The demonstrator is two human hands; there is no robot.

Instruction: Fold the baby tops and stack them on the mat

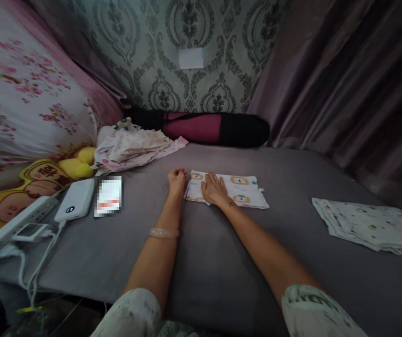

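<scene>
Head view: the patterned cloth point(244, 191) is lying mid-sheet point(201, 262), apparently mostly folded. Your right hand point(215, 188) is resting flat on it, fingers extended; your left hand point(177, 176) is resting curled at its left edge, pinch unclear. Rightward, a second cloth point(365, 225) is lying folded; leftward, a cloth heap point(134, 146) is lying unfolded.

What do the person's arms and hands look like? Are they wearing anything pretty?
Pale cloth sleeves with a grey-green print end near the elbows. A smooth, round, milky, see-through bangle circles the left forearm. The left hand and right hand wear no gloves. Small dark markings show near both wrists, too tiny to read.
</scene>
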